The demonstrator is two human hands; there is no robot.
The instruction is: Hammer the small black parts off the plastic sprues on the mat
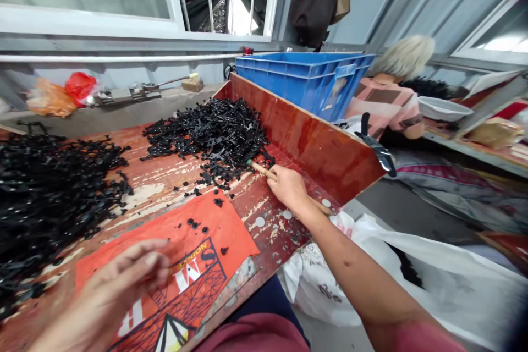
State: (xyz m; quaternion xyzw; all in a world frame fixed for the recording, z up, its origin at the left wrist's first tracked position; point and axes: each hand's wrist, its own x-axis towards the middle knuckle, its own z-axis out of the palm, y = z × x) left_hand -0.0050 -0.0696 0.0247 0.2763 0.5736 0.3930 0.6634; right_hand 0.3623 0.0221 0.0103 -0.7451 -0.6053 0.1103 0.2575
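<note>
My right hand (287, 187) is closed around a thin wooden stick (264, 169). The stick's greenish tip touches the near edge of a heap of small black plastic parts (223, 126), and its other end comes out behind my wrist. My left hand (140, 267), somewhat blurred, hovers over an orange printed bag (206, 214) lying flat on the red-brown worktable (251, 209). Its fingers are loosely bent and apart, with nothing visible in them. Several loose black bits lie on the bag. A second, larger heap of black parts (45, 187) spreads at the left.
A red-brown board (305, 137) walls the table's right side, with a blue crate (297, 74) behind it. White sacks (325, 280) stand at the lower right. Another person (388, 93) sits beyond the crate. Plastic bags (61, 93) and a metal tool (124, 93) lie on the back ledge.
</note>
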